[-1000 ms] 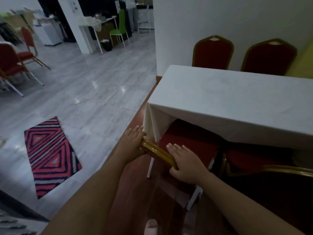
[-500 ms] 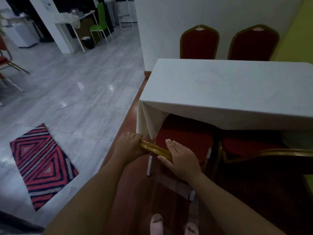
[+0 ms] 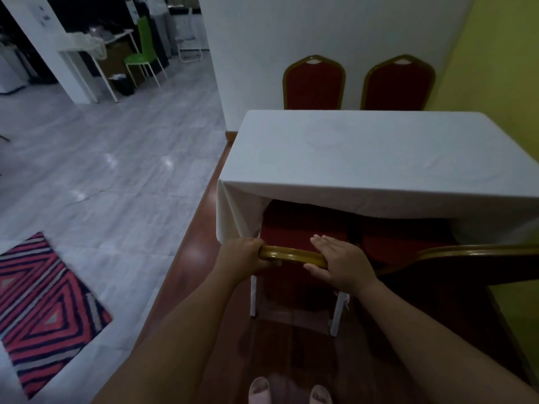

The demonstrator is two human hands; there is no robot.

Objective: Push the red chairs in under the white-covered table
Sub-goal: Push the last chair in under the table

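A table under a white cloth (image 3: pixel 364 158) fills the middle right. On its near side stands a red chair (image 3: pixel 294 228) with a gold frame, its seat partly beneath the cloth edge. My left hand (image 3: pixel 243 253) is curled around the left end of that chair's gold top rail. My right hand (image 3: pixel 339 262) lies over the rail's right end, fingers extended and thumb under it. A second red chair (image 3: pixel 455 255) stands to the right, its seat also partly under the table. Two more red chairs (image 3: pixel 313 83) (image 3: pixel 398 83) stand at the far side against the wall.
A white wall and yellow wall close off the far and right sides. A striped red rug (image 3: pixel 43 304) lies on the grey tile floor to the left. A green chair (image 3: pixel 143 53) and a white table stand far back left. My feet show at the bottom edge.
The chair in my hands has slid further under the cloth and turned square to the table. My view has swung right, so the table now faces me straight on.
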